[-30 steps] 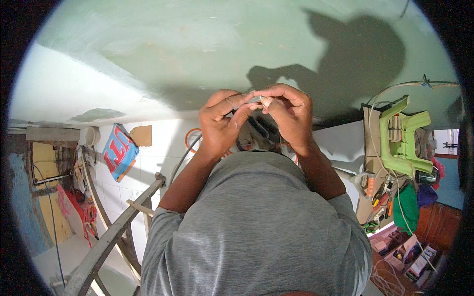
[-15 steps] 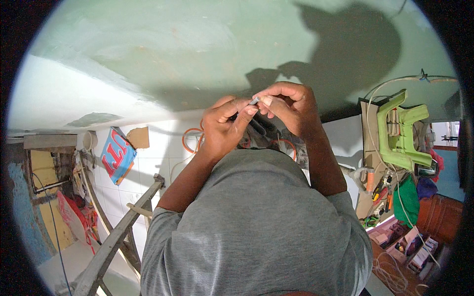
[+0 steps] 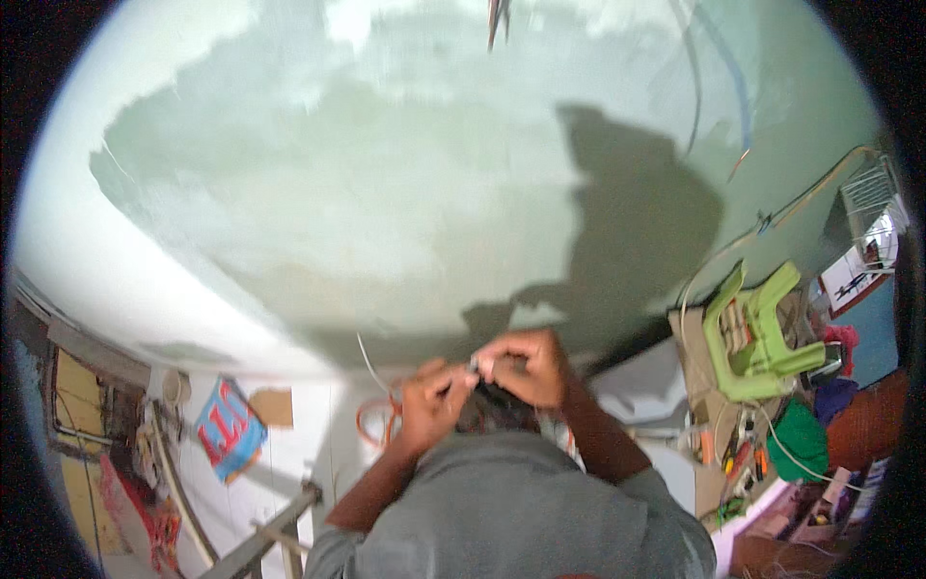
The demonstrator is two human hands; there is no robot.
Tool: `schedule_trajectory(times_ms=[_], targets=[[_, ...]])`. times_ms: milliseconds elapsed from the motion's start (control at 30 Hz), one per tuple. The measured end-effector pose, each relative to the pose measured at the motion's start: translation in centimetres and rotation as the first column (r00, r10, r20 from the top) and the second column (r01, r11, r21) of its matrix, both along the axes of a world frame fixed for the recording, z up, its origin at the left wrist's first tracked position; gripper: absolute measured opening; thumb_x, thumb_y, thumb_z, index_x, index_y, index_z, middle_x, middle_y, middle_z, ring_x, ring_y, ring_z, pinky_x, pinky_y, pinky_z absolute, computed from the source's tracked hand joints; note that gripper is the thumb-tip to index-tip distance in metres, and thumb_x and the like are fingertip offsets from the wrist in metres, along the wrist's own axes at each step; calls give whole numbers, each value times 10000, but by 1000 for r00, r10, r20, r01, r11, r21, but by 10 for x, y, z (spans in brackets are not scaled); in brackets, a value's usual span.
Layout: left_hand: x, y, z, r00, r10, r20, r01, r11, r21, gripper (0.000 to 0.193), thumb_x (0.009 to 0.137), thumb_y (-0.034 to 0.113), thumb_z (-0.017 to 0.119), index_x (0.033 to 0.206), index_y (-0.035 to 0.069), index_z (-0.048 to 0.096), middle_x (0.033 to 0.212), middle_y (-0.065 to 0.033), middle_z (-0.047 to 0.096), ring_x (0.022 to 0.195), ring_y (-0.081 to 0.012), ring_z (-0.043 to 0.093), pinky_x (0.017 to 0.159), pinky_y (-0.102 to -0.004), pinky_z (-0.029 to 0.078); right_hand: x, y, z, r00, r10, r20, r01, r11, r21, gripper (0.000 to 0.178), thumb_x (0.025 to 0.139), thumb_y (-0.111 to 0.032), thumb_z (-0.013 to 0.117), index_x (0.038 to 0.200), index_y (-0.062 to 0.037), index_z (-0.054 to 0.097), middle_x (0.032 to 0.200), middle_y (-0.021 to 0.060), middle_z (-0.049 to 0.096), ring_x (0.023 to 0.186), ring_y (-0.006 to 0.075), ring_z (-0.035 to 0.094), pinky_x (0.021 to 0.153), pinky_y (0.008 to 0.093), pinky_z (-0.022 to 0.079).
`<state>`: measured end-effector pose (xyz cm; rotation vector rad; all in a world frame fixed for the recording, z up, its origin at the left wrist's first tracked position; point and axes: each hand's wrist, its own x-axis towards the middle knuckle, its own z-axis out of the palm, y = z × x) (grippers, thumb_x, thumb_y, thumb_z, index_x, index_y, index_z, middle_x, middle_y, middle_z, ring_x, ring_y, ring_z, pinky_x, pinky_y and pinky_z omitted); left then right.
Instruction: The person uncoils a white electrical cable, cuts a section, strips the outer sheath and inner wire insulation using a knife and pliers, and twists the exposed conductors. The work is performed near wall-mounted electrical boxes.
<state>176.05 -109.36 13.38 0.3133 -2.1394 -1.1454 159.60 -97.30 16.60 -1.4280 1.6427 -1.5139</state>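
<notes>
My left hand (image 3: 429,405) and my right hand (image 3: 532,372) meet in front of my chest, near the green wall. Their fingertips pinch a small grey cylinder (image 3: 474,365) from both sides. Most of it is covered by the fingers, and blur hides its exact kind. Close to my left hand, a thin white cable (image 3: 367,355) sticks up, with an orange loop (image 3: 374,422) below it.
Wire ends (image 3: 496,24) hang at the top of the wall; a blue wire (image 3: 738,82) dangles at the upper right. A light green plastic stool (image 3: 752,376) and hand tools (image 3: 741,458) are at right. A wooden ladder (image 3: 256,550) stands lower left.
The view has tilted upward, so more wall and the hanging wires show and my hands appear lower. Both hands keep their pinch on the grey cylinder.
</notes>
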Motion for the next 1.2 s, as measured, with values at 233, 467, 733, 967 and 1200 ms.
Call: schedule_trajectory(times_ms=[233,467,733,967,1200], targets=[[-6,1,4,998,-42,-36,47,991,125,150,922,134,680,857,0,690,665,-59,568,637,-144,506,596,-308,418,-4,3,7,996,-34,-80,37,998,43,110,897,-75,696,956,12,730,815,67,716,734,80,644,644,239,509],[-7,-1,4,993,-64,-94,74,992,104,97,891,89,719,923,-2,723,735,-106,672,642,-187,570,609,-304,463,-1,-1,1,977,-16,213,-10,993,121,145,950,-88,625,986,17,718,817,57,705,723,84,650,612,239,543],[-5,1,-2,998,-32,-58,32,999,0,62,861,54,736,920,34,745,759,-94,691,663,-196,624,615,-306,492,4,2,8,975,-68,213,11,966,258,155,909,-87,614,972,25,701,832,59,697,749,102,668,618,247,557],[-2,9,-4,998,7,-69,-14,996,-93,57,848,54,739,904,41,740,765,-112,690,675,-247,642,617,-329,511,15,0,-3,977,-111,182,55,956,289,179,892,-151,634,909,21,679,797,58,696,705,102,653,597,263,550],[3,13,-19,996,54,-68,-62,991,-120,84,836,76,740,890,15,718,757,-149,658,657,-304,618,598,-370,490,25,-2,-17,957,-177,231,105,950,294,150,891,-92,598,904,41,664,789,74,691,721,107,667,613,251,580]])
